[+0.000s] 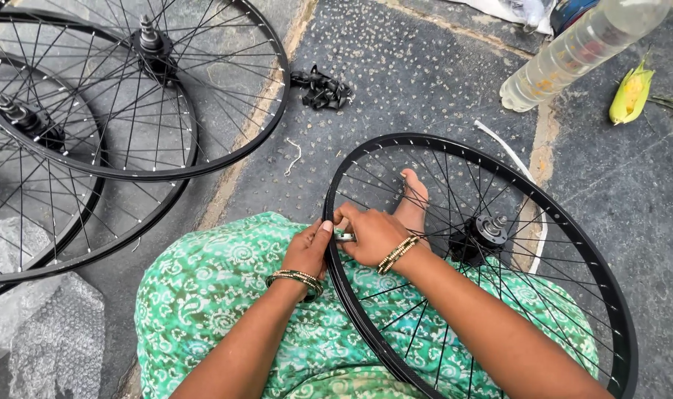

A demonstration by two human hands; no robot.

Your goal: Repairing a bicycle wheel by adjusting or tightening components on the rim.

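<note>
Head view, pitted grey stone floor [425, 74], both hands' [366, 238] grip clamped on black wheel rim [573, 222].

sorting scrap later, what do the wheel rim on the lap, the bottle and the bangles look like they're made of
Wheel rim: probably metal with a glossy black coat; it shows sharp highlights and carries thin wire spokes.
Bottle: clear plastic by its look, see-through with pale liquid inside.
Bangles: thin stacked rings, gold and dark; metal or glass, cannot tell.
</note>
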